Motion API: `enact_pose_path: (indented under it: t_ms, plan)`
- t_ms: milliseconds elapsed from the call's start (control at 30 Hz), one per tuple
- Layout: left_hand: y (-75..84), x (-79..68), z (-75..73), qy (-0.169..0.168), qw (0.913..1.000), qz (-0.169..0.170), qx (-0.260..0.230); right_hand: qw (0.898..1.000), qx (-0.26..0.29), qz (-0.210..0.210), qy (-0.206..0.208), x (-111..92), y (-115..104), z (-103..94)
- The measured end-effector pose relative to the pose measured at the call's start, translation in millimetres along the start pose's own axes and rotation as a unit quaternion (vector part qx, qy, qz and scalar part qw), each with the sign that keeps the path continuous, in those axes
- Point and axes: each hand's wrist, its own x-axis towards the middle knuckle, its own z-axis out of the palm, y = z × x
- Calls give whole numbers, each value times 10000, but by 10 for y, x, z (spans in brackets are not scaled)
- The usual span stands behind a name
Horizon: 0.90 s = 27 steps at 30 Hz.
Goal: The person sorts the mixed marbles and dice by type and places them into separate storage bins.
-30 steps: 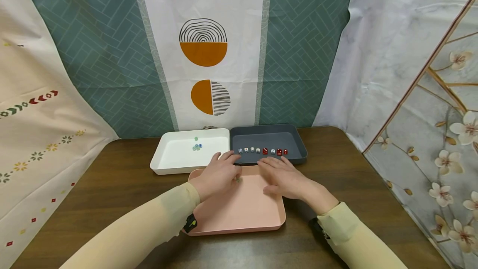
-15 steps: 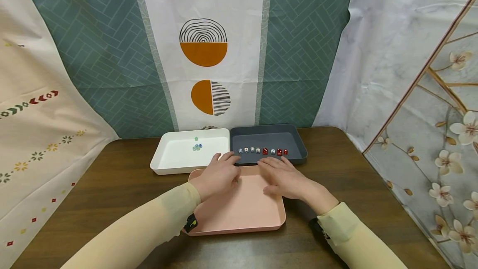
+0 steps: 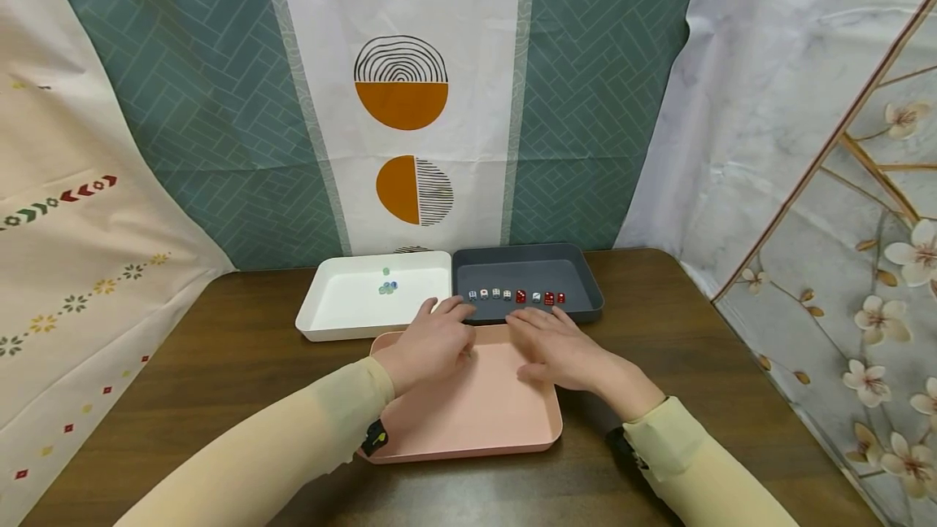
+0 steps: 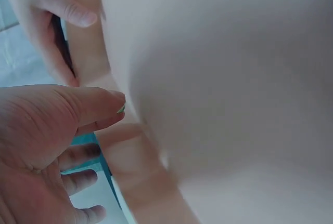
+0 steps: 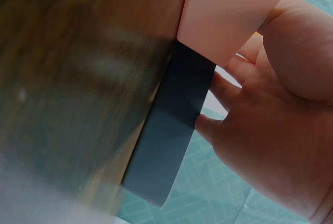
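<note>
My left hand (image 3: 430,346) is over the far left part of the pink tray (image 3: 486,421). Its thumb and index finger pinch a small greenish glass marble (image 4: 121,109), mostly hidden between the fingertips; the other fingers spread apart. My right hand (image 3: 564,352) lies at the tray's far right corner with fingers extended, and holds nothing that I can see. Behind stands a white tray (image 3: 344,311) with several clear greenish and blue marbles (image 3: 387,288). Next to it, a dark grey tray (image 3: 530,267) bears a row of white dice (image 3: 495,293) and red dice (image 3: 549,298).
All three trays stand on a brown wooden table (image 3: 256,364). A patterned curtain (image 3: 586,104) hangs right behind the table, with more cloth on the left and right sides.
The marble, visible at my left fingertips a second ago, is now out of sight in the head view. Both hands stay almost in place; the head view shifts very slightly.
</note>
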Motion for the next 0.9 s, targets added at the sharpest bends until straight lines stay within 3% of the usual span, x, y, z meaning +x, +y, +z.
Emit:
enact_pose_path:
  t_ms: [600, 900]
  plan:
    - [-186, -44, -276, 114, 9994, -253, -201, 10000, -49, -41, 27, -7, -15, -20]
    - [-351, -138, -405, 517, 9975, -436, -197, 9999, -9, -112, 77, -10, -16, -8]
